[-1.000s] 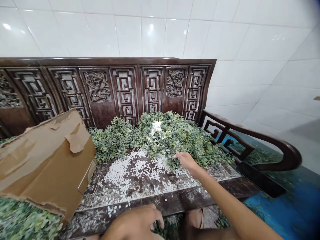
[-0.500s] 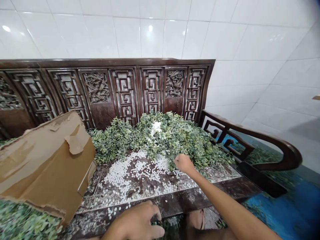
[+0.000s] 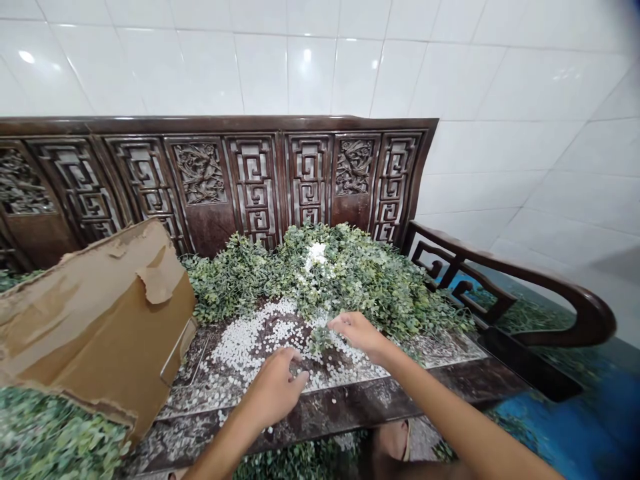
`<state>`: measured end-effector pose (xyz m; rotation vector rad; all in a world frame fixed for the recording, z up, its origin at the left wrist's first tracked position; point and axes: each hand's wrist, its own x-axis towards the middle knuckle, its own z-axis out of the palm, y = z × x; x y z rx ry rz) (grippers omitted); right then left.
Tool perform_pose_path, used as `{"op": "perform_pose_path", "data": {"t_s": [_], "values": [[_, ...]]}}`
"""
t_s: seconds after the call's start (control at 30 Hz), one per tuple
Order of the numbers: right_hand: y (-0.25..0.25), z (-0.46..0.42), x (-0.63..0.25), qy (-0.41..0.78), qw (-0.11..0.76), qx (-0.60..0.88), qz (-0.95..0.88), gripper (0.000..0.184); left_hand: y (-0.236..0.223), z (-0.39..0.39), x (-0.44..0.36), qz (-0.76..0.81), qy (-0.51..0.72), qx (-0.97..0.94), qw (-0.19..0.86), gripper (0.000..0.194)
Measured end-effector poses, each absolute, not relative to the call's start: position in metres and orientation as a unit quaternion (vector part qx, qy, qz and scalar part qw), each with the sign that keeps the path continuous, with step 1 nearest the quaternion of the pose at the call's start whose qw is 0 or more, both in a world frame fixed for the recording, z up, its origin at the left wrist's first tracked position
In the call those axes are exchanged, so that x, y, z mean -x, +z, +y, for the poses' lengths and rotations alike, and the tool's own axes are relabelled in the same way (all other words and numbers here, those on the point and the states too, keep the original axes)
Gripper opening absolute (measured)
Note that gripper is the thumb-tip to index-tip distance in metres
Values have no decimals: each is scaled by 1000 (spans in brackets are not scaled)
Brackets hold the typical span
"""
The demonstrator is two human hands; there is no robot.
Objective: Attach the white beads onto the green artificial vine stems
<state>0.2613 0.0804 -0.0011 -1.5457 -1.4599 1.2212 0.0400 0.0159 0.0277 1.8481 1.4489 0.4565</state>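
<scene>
Touching down among small white pellets [image 3: 245, 350] on the dark wood bench seat [image 3: 320, 417]: left hand [image 3: 274, 390] fingers loosely apart, right hand [image 3: 357, 335] fingers together by a leafy sprig [image 3: 319, 340], can't tell if pinching. Bushy greenery [image 3: 350, 273] at 12 o'clock, torn cardboard [image 3: 100, 320] at 9 o'clock.

The dark brown bench [image 3: 253, 190] shows square key-fret lattices and floral panels along its far side. White pellets [image 3: 245, 350] speckle its seat beside green leafy sprigs [image 3: 345, 273], below white wall tiles [image 3: 310, 73] in a grid.
</scene>
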Motion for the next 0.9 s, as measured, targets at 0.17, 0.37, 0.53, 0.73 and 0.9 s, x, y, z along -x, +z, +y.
{"op": "perform_pose_path", "data": {"t_s": [0.17,0.37,0.53,0.73,0.9], "values": [[8,80,-262,596,379,529,-470,26,23,11,-41,567,188,-706,380,34],[17,79,-262,692,378,447,-423,32,25,14,-42,584,210,-689,373,44],[31,67,-254,762,300,382,-428,22,37,18,-45,537,298,-693,377,67],[36,57,-243,796,234,344,-439,10,55,15,-48,461,314,-751,352,51],[36,53,-235,788,250,361,-432,17,57,13,-49,481,307,-730,376,31]]}}
